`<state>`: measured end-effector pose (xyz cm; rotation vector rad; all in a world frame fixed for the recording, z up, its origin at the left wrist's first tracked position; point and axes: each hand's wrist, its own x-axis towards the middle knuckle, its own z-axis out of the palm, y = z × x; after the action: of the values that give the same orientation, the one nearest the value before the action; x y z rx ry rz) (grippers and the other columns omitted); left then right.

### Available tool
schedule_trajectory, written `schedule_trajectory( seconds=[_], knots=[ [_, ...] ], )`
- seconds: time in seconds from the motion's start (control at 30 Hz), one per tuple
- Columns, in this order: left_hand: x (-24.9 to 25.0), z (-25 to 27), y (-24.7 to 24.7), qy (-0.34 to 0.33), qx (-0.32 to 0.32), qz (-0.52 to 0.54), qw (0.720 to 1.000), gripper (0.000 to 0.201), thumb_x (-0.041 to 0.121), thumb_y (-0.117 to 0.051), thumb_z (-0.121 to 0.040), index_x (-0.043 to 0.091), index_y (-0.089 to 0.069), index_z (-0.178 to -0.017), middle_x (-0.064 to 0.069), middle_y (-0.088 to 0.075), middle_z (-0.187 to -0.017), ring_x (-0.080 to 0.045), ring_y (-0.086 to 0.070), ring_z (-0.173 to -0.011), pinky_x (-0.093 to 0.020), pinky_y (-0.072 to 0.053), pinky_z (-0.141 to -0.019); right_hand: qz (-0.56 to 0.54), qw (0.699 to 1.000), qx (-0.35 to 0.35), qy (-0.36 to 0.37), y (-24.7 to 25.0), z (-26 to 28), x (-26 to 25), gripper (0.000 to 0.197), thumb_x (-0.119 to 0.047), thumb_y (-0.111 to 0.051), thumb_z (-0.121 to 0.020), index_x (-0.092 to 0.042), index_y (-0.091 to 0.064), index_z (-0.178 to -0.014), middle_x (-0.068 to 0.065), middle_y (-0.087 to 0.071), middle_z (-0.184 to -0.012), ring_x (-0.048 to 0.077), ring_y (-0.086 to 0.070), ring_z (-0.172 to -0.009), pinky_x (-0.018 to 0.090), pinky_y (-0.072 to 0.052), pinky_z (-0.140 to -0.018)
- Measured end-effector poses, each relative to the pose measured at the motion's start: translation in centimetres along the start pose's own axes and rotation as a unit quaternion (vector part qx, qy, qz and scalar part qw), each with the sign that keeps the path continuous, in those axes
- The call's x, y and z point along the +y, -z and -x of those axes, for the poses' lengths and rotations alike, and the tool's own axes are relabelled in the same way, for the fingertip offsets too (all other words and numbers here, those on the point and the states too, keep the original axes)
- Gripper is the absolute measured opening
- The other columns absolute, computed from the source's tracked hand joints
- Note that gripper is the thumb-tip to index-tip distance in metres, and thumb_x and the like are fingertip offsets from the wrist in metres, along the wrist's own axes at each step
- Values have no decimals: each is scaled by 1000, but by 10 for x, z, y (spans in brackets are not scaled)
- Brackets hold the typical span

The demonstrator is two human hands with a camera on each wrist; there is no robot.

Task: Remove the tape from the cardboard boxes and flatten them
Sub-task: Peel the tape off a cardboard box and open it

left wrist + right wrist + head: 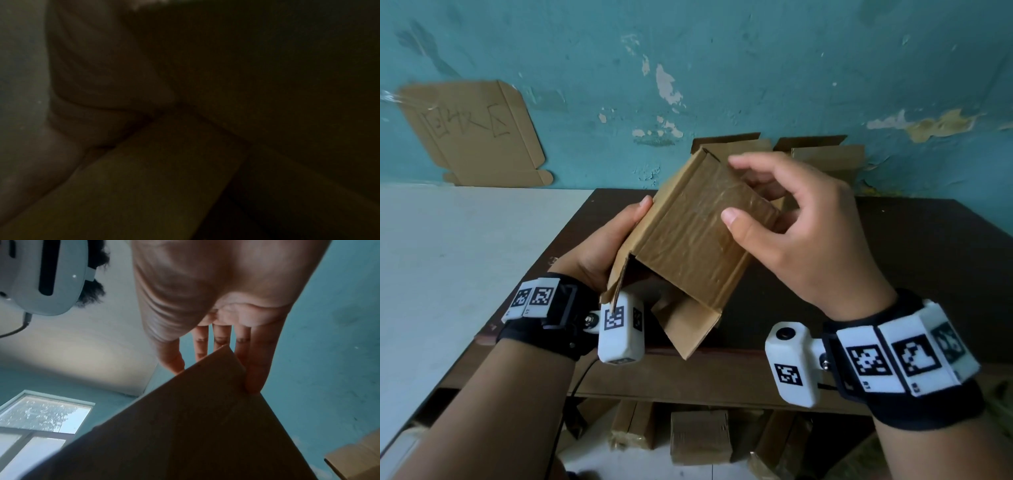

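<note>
A brown corrugated cardboard box [690, 236] is seen filmed in wrinkled glossy tape — above a dark matt wooden table [893, 246].

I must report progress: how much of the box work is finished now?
Done, it seems: opened boxes stand at the wall, and the near flaps of the held box hang open. In hand: the left hand grips that box; the right hand fingers its glossy taped face. Left: that tape, the flattening, and more boxes below the table.
</note>
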<state>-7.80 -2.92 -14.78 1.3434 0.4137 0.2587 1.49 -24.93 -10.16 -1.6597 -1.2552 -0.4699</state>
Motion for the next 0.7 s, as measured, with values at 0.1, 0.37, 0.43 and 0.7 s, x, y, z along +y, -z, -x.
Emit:
schedule_trajectory(
  seconds=[0.1,0.37,0.43,0.7],
  knots=[
    [2,-4,6,-24,-17,-4,1000,32,43,-48,-96,16,-65,-96,3,-75,-72,-9,-72,-65,-25,-60,-62,54,998,-14,15,1,-1,-2,48,-41,-69,-88,-18,-66,-130,-5,-69,-113,6,-64,-103,28,-55,-87],
    [3,-4,13,15,-85,-27,996,90,70,-76,-74,5,-61,-134,-37,-54,-134,-43,-52,-116,-59,-38,-108,101,995,-1,2,-2,1,-3,46,-46,-69,-86,-13,-69,-118,-6,-73,-104,3,-65,-90,17,-54,-77],
    [4,-3,13,22,-70,-34,997,89,70,-78,-71,6,-65,-131,-33,-58,-130,-42,-52,-115,-59,-38,-109,97,995,3,2,-4,2,-1,47,-44,-69,-86,-14,-69,-122,-6,-74,-107,0,-65,-93,17,-56,-79],
    [5,0,12,50,-75,-18,996,97,72,-79,-68,5,-60,-136,-43,-43,-141,-43,-48,-119,-68,-27,-116,68,998,-11,4,-3,1,7,53,-42,-66,-86,-15,-68,-131,-3,-74,-115,-2,-65,-103,14,-55,-88]
  ],
)
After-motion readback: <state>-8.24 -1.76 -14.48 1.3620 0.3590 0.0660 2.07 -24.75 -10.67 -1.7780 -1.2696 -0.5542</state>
